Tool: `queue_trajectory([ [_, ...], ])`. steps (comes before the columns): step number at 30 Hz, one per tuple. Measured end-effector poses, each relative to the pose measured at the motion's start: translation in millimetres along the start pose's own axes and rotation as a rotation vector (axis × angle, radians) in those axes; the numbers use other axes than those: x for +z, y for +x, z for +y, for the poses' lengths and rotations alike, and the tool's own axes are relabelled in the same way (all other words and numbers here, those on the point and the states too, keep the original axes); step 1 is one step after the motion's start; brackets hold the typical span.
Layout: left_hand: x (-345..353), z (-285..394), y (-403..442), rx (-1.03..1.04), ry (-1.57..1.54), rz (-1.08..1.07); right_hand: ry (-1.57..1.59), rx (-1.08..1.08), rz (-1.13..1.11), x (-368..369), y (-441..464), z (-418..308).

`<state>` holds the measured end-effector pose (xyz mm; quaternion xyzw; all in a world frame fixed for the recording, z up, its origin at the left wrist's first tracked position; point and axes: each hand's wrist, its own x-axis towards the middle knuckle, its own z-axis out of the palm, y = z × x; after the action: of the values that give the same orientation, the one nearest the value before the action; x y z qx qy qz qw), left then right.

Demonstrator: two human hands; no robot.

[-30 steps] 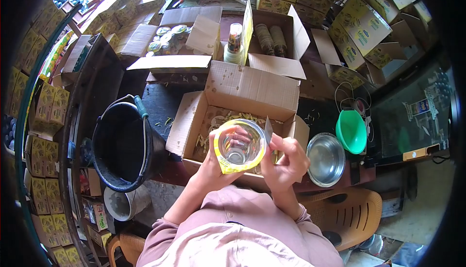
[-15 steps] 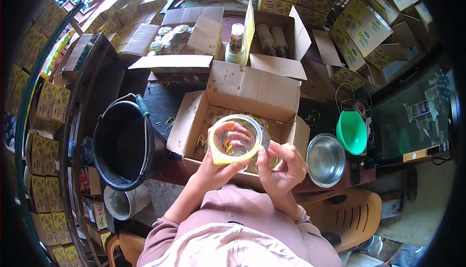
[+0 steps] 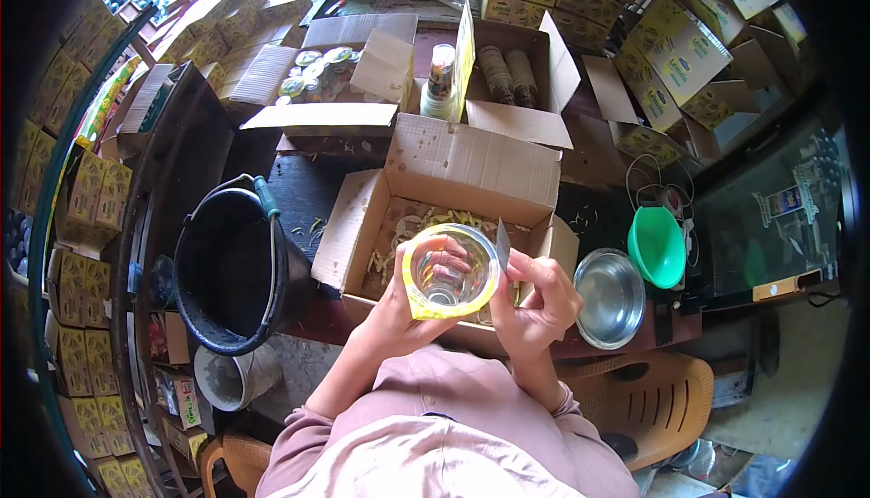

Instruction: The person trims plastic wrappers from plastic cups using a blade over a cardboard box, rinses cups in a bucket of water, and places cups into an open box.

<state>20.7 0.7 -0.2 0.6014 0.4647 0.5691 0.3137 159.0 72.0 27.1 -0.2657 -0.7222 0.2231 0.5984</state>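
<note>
My left hand (image 3: 390, 319) is wrapped round a clear plastic cup (image 3: 446, 295), its mouth tilted up toward me. Yellow film (image 3: 433, 310) lines the cup's rim, mostly along the left and lower edge. At the rim's right side, my right hand (image 3: 538, 306) pinches a thin, flat grey blade (image 3: 503, 242) that stands upright. Behind and below the cup lies an open cardboard box (image 3: 476, 167) with yellowish film scraps (image 3: 379, 267) inside. Fingers show through the cup wall.
A black bucket (image 3: 290, 262) stands left of the box. To the right are a metal bowl (image 3: 609, 300) and a green basin (image 3: 656, 249). Farther back, one carton (image 3: 317, 116) holds sealed cups, beside a cup stack (image 3: 439, 86) and another carton (image 3: 517, 122).
The cup has shifted slightly right and down and tipped a little. My right hand has moved slightly right, and the blade now shows more upright beside the rim.
</note>
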Motion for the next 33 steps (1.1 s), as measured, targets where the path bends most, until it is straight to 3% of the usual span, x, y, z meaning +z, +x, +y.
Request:
queue_trajectory([
  [20,-3,-9,-4,0.000,-0.017,-0.066,0.116,0.140,-0.114,-9,-2,7],
  [33,-7,-4,2,-0.104,-0.296,-0.108,0.296,0.251,-0.198,-14,2,10],
])
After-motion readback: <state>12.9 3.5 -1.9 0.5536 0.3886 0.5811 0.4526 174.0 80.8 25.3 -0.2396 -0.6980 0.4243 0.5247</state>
